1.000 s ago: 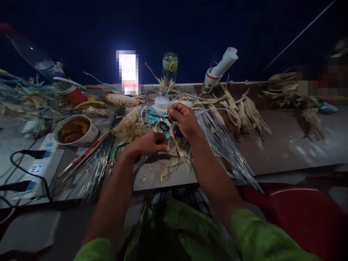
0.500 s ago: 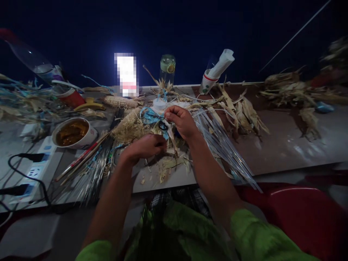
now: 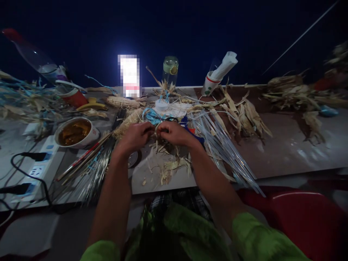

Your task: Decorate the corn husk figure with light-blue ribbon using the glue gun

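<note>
My left hand (image 3: 138,136) and my right hand (image 3: 174,133) are close together over the table, fingers pinched towards each other. A pale strip of corn husk (image 3: 157,127) shows between the fingertips, mostly hidden by them. Just behind my right hand lie black-handled scissors (image 3: 171,119). Light blue ribbon (image 3: 151,114) is heaped beyond my left hand. Husk scraps (image 3: 174,166) are scattered on the tabletop below my hands. A blue and red object (image 3: 190,129) sits partly hidden beyond my right wrist.
Left are a bowl of brown liquid (image 3: 74,133), a power strip (image 3: 38,170) with cables, and thin wires (image 3: 99,174). Clear strips (image 3: 231,152) lie right. Behind stand a bright screen (image 3: 129,74), a bottle (image 3: 170,70) and a paper cup (image 3: 210,85). Corn cobs (image 3: 122,102) and husks (image 3: 246,112) lie around.
The scissors have left my right hand and lie on the table. My right hand has come down and slightly left; my left hand has moved up to meet it.
</note>
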`<state>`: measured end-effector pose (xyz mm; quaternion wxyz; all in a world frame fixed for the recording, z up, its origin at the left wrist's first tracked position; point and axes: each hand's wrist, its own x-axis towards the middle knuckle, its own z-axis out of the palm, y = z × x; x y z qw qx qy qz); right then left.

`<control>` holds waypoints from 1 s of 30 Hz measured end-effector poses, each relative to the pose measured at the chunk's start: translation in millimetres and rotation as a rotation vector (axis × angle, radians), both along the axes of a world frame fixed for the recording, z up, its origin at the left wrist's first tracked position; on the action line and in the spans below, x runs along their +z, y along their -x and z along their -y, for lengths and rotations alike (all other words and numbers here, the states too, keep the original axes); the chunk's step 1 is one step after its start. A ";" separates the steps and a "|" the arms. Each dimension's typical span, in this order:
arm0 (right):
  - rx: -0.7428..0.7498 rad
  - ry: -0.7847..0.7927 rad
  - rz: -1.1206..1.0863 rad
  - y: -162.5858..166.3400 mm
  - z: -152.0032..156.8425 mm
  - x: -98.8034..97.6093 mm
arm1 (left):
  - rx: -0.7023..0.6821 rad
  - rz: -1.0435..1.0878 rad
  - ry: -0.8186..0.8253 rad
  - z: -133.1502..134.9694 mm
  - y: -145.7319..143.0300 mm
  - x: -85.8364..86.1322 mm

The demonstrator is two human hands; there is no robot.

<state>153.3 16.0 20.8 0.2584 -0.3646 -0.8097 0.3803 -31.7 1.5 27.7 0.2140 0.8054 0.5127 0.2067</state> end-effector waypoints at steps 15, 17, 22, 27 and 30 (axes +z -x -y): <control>-0.413 0.148 -0.366 13.9 -4.0 -12.3 | 0.352 0.768 0.167 -7.6 -15.3 -18.3; -0.436 0.121 -0.359 18.8 -1.0 -12.5 | 0.326 0.784 0.208 -9.0 -16.3 -22.6; -0.404 0.093 -0.286 26.3 7.1 -9.3 | 0.401 0.742 0.205 -12.2 -12.7 -28.5; -0.405 0.094 -0.253 25.8 7.2 -9.4 | 0.459 0.758 0.222 -11.4 -14.0 -26.8; -0.444 0.053 -0.234 24.7 6.2 -10.0 | 0.462 0.790 0.265 -9.6 -16.5 -24.4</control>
